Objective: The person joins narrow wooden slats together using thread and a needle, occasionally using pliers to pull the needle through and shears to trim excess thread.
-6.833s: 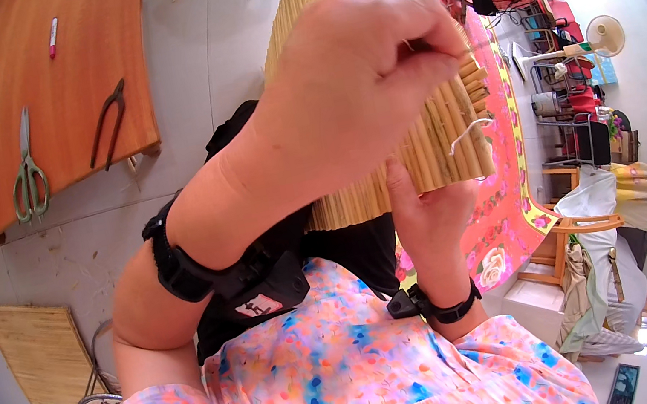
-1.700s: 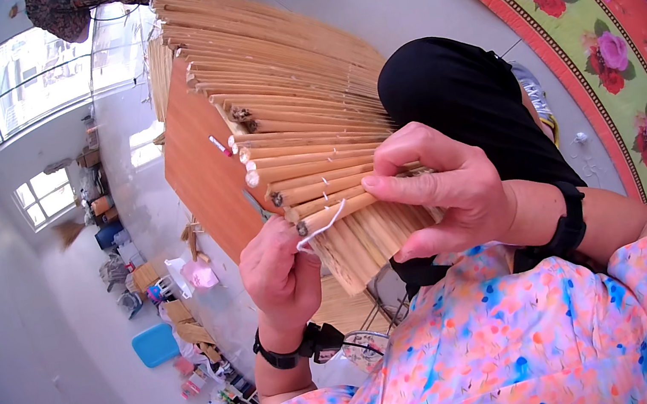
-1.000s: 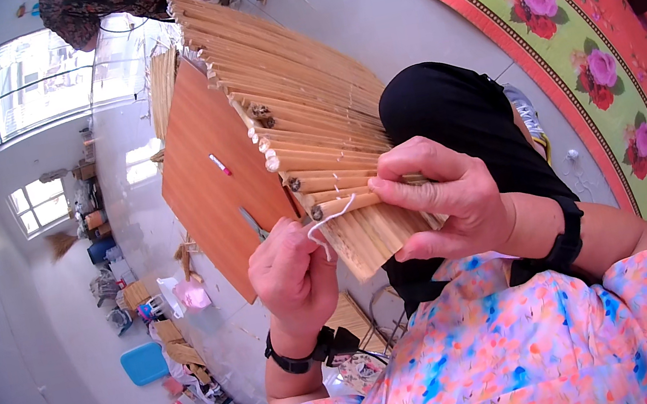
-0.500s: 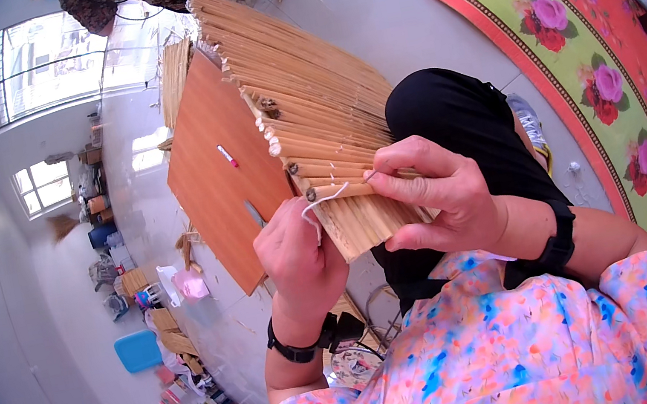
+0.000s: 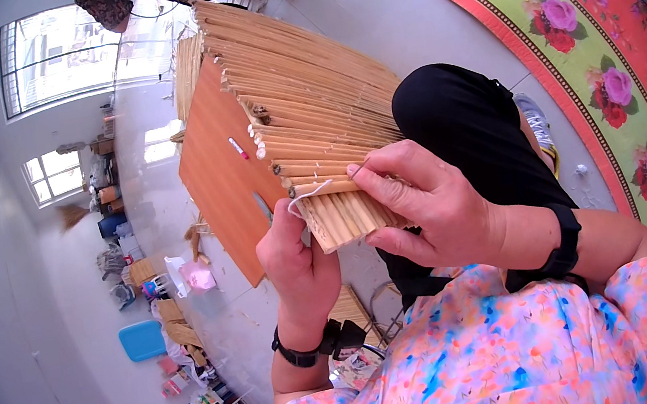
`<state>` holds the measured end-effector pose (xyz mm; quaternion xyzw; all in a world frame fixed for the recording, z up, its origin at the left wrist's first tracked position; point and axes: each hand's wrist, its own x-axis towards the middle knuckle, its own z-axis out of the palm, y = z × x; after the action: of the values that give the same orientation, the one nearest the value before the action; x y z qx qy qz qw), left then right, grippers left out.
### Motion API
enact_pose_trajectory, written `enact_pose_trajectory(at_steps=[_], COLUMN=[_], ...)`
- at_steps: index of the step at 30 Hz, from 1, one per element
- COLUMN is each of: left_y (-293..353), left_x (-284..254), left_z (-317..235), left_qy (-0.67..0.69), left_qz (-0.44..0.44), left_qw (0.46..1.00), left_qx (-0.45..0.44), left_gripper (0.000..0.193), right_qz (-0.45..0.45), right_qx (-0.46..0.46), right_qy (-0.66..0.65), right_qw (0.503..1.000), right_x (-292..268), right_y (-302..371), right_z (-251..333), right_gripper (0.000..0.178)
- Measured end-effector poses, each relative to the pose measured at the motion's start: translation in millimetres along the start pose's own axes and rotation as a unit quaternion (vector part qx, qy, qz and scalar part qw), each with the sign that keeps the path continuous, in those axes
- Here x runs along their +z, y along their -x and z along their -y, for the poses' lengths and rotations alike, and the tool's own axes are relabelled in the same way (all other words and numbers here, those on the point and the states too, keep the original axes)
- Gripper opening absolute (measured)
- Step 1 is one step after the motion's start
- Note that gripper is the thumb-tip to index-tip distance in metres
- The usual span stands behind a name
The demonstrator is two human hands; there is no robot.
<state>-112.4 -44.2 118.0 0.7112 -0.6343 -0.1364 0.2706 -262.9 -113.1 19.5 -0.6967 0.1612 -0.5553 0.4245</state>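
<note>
A: Quick, what're the hands doing?
B: R hand (image 5: 440, 199) has the near end of the cane mat (image 5: 314, 100) pinched in its fingers, w/ a thin dark bit, maybe a needle (image 5: 361, 167), at the tips. L hand (image 5: 296, 254) is curled up at the mat's near left corner. Can't tell if it grips the mat or just the string.
A: What string?
B: White string (image 5: 309, 193), looped off that corner, nr the L thumb. So L hand is closer to the loop, R hand is closer to the needle.
A: Which way does the mat go?
B: Up and away, far end well past both hands. Each stick runs crossways, a bit slanted, cut ends on the left.
A: And the rest?
B: Black knee (image 5: 441, 108) just by the mat, R side. Brown table (image 5: 218, 182) on the L w/ a pen (image 5: 238, 148). Farther off, flowery cloth (image 5: 588, 60) on the R, another person's dark sleeve (image 5: 103, 7) up top.
</note>
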Motion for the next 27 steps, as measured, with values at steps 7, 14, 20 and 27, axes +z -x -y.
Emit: enact_pose_trajectory(at_steps=[7, 14, 20, 27], left_y=[-3, -7, -6, -8], left_x=[8, 23, 20, 17], left_z=[-8, -15, -18, -14], left_qy=[-0.002, 0.068, -0.003, 0.054], left_qz=[-0.043, -0.1, -0.065, -0.054], left_qw=[0.999, 0.993, 0.998, 0.997], left_qx=[-0.01, 0.012, 0.019, 0.026], left_gripper=[0.014, 0.036, 0.038, 0.031], right_qz=[-0.013, 0.003, -0.012, 0.005], right_qx=[-0.016, -0.013, -0.015, -0.014], right_qy=[0.015, 0.021, 0.042, 0.072], right_qw=[1.0, 1.0, 0.999, 0.997], right_x=[2, -3, 0, 1], right_y=[-2, -5, -2, -2], right_z=[1, 1, 1, 7], right_gripper=[0.059, 0.059, 0.057, 0.06])
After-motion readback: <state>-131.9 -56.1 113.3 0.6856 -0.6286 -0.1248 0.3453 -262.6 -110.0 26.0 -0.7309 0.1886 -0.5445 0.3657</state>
